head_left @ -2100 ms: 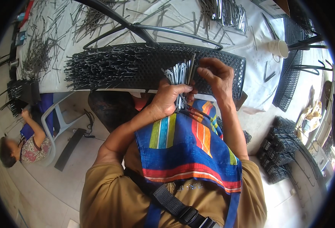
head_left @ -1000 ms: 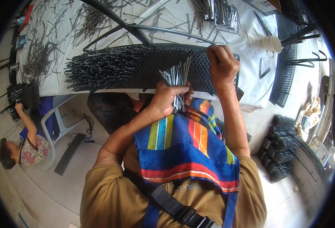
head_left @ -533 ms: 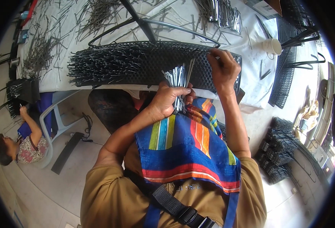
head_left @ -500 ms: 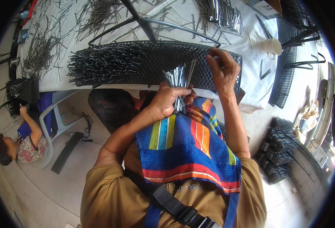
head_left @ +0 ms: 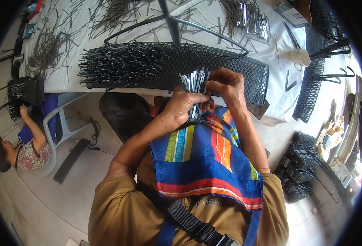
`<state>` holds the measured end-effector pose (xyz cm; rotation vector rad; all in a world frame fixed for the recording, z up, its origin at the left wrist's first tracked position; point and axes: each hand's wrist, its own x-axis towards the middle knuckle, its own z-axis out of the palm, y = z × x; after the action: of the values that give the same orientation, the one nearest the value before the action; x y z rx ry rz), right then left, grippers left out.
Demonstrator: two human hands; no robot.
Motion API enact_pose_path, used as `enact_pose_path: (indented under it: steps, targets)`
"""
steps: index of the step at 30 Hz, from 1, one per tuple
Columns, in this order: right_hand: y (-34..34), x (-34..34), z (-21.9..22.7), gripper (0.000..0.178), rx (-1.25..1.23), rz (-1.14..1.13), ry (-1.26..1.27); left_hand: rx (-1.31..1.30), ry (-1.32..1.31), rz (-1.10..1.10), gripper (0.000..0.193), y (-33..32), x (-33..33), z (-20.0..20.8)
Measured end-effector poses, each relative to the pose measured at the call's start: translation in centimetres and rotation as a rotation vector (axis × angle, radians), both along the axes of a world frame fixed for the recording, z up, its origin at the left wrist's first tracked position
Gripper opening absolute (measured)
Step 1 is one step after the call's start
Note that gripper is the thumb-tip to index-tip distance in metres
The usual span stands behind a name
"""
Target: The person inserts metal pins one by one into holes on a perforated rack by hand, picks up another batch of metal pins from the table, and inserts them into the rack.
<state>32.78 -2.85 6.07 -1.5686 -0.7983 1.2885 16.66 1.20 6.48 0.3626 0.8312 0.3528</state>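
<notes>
My left hand (head_left: pixel 180 107) is closed around an upright bundle of thin silvery metal strips (head_left: pixel 195 81), their tops fanning out above the fist. Beside the bundle's right edge, my right hand (head_left: pixel 229 85) is pinched, with thumb and fingertips at one of the strips. Just beyond both hands lies a long, curved black perforated panel (head_left: pixel 246 72). Dark thin metal strips (head_left: pixel 119 67) stand densely in its left part, while bare holes show on its right part. The fingertips partly hide the pinched strip.
A white-covered table (head_left: pixel 276 96) carries loose strips (head_left: pixel 49 51), a shiny pile (head_left: pixel 253 20), a white cup (head_left: pixel 300 57) and a black frame (head_left: pixel 170 24). More perforated panels (head_left: pixel 308 98) stand at right. Another person (head_left: pixel 25 151) works at left; black metal parts (head_left: pixel 298 164) are stacked on the floor.
My right hand has come down and left from above the panel's right part to the bundle's edge, its fingers closing. My left hand keeps its hold. The view has shifted slightly.
</notes>
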Motion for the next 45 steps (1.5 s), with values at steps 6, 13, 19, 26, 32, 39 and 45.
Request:
enact_pose_path:
  steps: [6,13,19,26,32,39,45]
  targets:
    - [0.7,-0.9,-0.1,0.009,-0.118,-0.147,0.226,-0.051,0.055,0.098,0.021,0.2,-0.8,-0.6]
    - [1.5,-1.7,-0.6,0.012,-0.023,-0.236,0.162,0.004,0.078,0.077,0.015,0.6,-1.4,-0.7]
    - [3.1,-1.5,0.4,0.016,0.357,-0.465,-0.015,-0.045,0.133,0.021,0.02,1.0,-2.4,-1.0]
    - [5.5,-3.0,-1.4,0.013,0.548,-0.414,-0.309,-0.016,0.152,0.034,0.019,0.7,-2.7,-0.7]
    - [6.3,-3.6,-1.7,0.014,0.558,-0.371,-0.651,-0.041,0.167,0.143,0.022,0.6,-3.2,-0.8]
    - [7.6,-3.4,-0.9,0.012,0.605,-0.27,-0.727,-0.046,0.205,0.124,0.014,0.6,-3.6,-1.3]
    - [7.0,-3.2,0.1,0.011,0.576,-0.216,-0.777,-0.055,0.159,0.188,0.012,0.6,-3.5,-1.4]
